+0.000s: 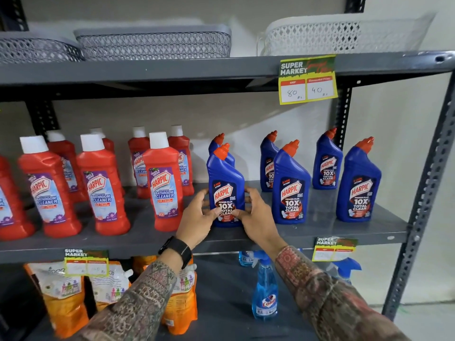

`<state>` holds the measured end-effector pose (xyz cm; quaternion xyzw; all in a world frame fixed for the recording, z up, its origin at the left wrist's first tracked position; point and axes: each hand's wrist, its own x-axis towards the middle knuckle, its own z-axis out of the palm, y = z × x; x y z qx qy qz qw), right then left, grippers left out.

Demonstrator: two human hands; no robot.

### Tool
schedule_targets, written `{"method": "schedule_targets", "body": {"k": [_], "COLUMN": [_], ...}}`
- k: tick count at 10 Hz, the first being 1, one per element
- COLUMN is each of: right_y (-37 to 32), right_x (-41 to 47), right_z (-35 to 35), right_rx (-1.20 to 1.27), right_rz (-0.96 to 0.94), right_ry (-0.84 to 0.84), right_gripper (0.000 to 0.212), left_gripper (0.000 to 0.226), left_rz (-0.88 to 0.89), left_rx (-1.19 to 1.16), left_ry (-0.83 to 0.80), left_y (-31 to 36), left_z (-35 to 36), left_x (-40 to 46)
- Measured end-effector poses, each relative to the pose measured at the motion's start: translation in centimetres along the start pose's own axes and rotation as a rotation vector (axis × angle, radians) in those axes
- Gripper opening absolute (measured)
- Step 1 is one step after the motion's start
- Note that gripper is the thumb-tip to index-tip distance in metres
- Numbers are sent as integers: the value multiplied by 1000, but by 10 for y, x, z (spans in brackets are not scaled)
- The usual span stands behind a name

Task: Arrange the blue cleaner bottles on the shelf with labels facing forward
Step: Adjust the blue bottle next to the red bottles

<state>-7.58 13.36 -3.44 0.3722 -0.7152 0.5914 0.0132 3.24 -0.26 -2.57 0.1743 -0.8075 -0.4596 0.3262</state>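
Several blue cleaner bottles with orange caps stand on the grey middle shelf point(384, 226). The front left bottle point(225, 183) stands upright at the shelf's front, label facing me. My left hand point(199, 215) grips its lower left side and my right hand point(256, 212) its lower right side. Another blue bottle point(216, 143) stands right behind it, mostly hidden. To the right, two front bottles point(290, 188) point(358, 185) and two back bottles point(268, 156) point(327, 161) show their labels forward.
Red bathroom cleaner bottles point(162, 185) fill the shelf's left half. Grey baskets point(155, 43) and a white basket point(344, 35) sit on the top shelf. Below are orange refill pouches point(61, 299) and blue spray bottles point(264, 291). Yellow price tags point(307, 81) hang from shelf edges.
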Motion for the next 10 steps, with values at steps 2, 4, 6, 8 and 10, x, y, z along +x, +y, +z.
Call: {"method": "schedule_targets", "body": {"k": [2, 4, 6, 8, 10], "right_y": [-2, -3, -9, -18, -37], "right_x": [-6, -10, -16, -24, -39], "right_z": [-4, -11, -10, -7, -17], "right_rx": [4, -41, -40, 13, -57], "right_rz": [10, 38, 86, 145, 141], "right_ry": [-60, -85, -73, -162, -166], "right_gripper": [60, 61, 57, 77, 79], "left_gripper": [56, 54, 51, 41, 60], "left_rz": [-12, -45, -89, -212, -201], "left_rx": [24, 58, -9, -341, -144], "left_ry": [17, 50, 34, 1, 14], "left_y": [6, 17, 22, 26, 32], "left_z": [4, 11, 11, 8, 2], "left_x": [-9, -20, -25, -31, -39]}}
